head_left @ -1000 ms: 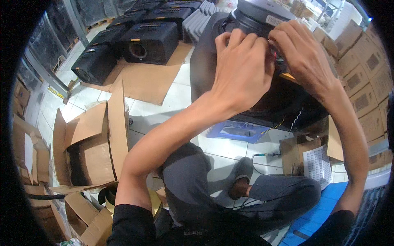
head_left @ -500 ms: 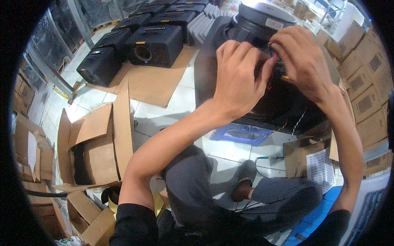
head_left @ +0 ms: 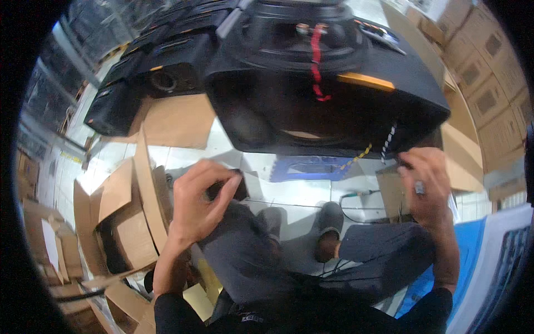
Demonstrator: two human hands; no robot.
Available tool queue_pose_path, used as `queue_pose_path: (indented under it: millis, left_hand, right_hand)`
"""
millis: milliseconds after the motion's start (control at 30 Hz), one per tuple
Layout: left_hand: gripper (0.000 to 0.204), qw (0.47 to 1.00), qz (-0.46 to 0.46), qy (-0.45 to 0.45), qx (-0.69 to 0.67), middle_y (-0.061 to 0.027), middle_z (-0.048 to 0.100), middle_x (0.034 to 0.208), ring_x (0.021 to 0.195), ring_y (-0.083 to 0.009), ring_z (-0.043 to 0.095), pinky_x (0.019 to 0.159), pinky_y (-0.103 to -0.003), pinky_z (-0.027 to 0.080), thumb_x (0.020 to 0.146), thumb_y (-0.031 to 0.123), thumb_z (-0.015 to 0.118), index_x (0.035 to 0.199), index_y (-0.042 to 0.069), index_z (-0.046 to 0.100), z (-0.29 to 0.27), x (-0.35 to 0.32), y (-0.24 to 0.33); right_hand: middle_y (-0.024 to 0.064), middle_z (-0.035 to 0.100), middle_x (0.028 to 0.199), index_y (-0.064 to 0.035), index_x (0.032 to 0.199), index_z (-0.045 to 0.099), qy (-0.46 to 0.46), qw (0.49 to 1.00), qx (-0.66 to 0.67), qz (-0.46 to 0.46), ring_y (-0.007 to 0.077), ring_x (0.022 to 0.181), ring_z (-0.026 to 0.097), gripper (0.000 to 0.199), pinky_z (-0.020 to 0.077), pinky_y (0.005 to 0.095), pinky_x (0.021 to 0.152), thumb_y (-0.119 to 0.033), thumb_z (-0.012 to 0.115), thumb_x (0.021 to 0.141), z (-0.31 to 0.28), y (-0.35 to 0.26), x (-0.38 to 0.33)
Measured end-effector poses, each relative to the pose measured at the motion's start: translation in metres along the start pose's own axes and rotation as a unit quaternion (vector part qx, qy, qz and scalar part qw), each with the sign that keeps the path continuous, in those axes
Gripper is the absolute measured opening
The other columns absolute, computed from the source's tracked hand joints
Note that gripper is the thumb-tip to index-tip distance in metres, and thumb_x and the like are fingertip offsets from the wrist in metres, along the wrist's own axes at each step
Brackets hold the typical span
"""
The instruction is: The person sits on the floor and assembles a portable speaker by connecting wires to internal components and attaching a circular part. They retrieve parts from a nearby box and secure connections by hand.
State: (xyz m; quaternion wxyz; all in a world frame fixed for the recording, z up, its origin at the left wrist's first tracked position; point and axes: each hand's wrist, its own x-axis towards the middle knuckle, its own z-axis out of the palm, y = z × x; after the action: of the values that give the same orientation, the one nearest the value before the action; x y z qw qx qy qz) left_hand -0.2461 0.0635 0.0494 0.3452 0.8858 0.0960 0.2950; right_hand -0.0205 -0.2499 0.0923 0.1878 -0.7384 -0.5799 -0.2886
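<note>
The left hand [head_left: 197, 203] sits low and left of centre, above the person's left knee. Its fingers [head_left: 222, 192] curl together around a small dark part [head_left: 229, 189]; the thumb closes on it from above. Only a corner of the part shows, so its kind cannot be told.

The right hand [head_left: 428, 186] is at the right, just below the lower right edge of the speaker [head_left: 328, 78]. Its fingers are bent and pressed together around a thin tool [head_left: 418, 188], of which a short grey length shows between the knuckles. The tip of the tool lies near the edge of the speaker; whether it touches cannot be told.

The speaker is a large black cabinet filling the upper middle of the view, tilted toward the person. A red wire [head_left: 317, 61] runs down its top face, and an orange strip [head_left: 364, 82] lies along its upper front edge. A yellow-and-black cord [head_left: 359, 156] hangs from its lower edge.

Behind it, at the upper left, stands a row of further black cabinets [head_left: 139, 89] on flat cardboard [head_left: 172, 119]. An open carton [head_left: 119, 222] lies on the tiled floor at the left. A blue mat [head_left: 311, 167] lies under the speaker. Stacked cartons [head_left: 489, 94] fill the right side. The person sits with legs [head_left: 378, 256] in grey trousers bent, a dark shoe [head_left: 328, 222] between the knees.
</note>
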Motion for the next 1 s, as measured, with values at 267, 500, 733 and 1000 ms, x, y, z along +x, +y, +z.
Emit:
queue_pose_path:
  millis: [267,500,733,1000]
  left_hand:
    - [0.015,0.981,-0.120,-0.153,0.016,-0.0128,0.073,0.083,0.079,-0.0171,0.067,0.077,-0.031,0.052,0.090,0.010,0.072,0.096,-0.002,0.076,0.006,0.009,0.005]
    - [0.026,0.975,-0.207,0.055,-0.063,-0.0059,0.073,0.080,0.073,-0.0112,0.064,0.068,-0.029,0.051,0.096,0.023,0.064,0.098,0.001,0.078,0.015,-0.020,-0.017]
    - [0.024,0.936,-0.338,0.097,-0.035,-0.0032,0.068,0.073,0.067,-0.0084,0.061,0.061,-0.026,0.050,0.097,0.023,0.069,0.096,0.000,0.075,0.006,-0.120,-0.028]
    - [0.026,0.854,-0.493,0.037,-0.159,-0.0057,0.071,0.077,0.067,-0.0123,0.067,0.062,-0.026,0.052,0.094,0.023,0.070,0.091,-0.003,0.073,-0.088,-0.224,-0.036]
  right_hand:
    - [0.0196,0.069,0.099,0.0033,0.098,0.070,-0.277,0.931,0.126,0.202,0.0380,0.099,0.064,0.018,0.0498,0.0437,0.089,-0.012,0.070,0.088,-0.010,0.018,-0.053]
    - [0.0192,0.069,0.100,-0.0017,0.103,0.071,-0.366,0.907,0.113,0.175,0.0390,0.096,0.066,0.019,0.0512,0.0440,0.087,-0.017,0.069,0.092,-0.008,0.014,-0.081]
    - [0.0175,0.069,0.109,0.0012,0.106,0.067,-0.449,0.858,0.178,0.176,0.0321,0.101,0.063,0.016,0.0461,0.0381,0.093,-0.007,0.063,0.093,0.003,0.027,-0.073]
    - [0.0135,0.068,0.109,0.0006,0.110,0.068,-0.479,0.827,0.193,0.222,0.0271,0.103,0.061,0.020,0.0449,0.0386,0.097,-0.013,0.062,0.096,0.011,0.039,-0.082]
